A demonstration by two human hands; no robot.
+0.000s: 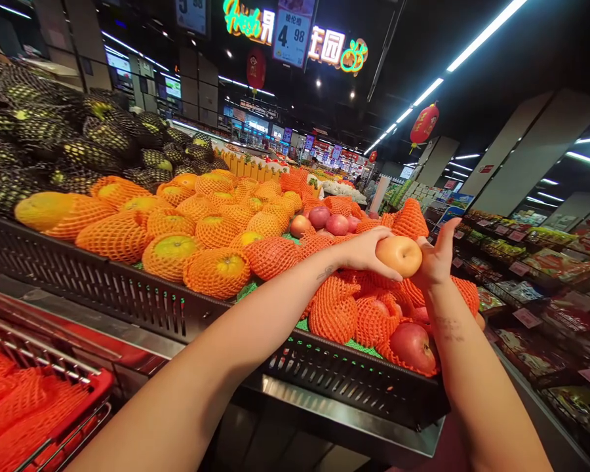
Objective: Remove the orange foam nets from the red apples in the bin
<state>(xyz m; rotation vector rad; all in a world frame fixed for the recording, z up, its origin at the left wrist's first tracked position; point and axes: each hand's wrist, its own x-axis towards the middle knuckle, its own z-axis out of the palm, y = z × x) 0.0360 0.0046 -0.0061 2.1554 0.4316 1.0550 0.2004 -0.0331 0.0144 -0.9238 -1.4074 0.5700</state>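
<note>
My left hand (368, 252) is closed around a pale yellow-orange apple (400, 256), with its dimpled end toward me. Close against the fruit's right side is my right hand (436, 254), its thumb stretched upward and apart; its other fingers are partly hidden behind the apple. A red-orange foam net sleeve (410, 219) stands just behind both hands. Below them lie apples in foam nets (333, 311), and a red apple (413, 346) shows bare at the display's front corner. More uncovered red apples (337, 224) rest behind my left wrist.
Netted oranges (216, 270) fill the middle of the black slotted display tray (142, 295). Dark-netted melons (103, 134) are piled at the left. A red shopping cart (101, 387) holding red netting stands lower left. Shelves of packaged goods (516, 262) line the right side.
</note>
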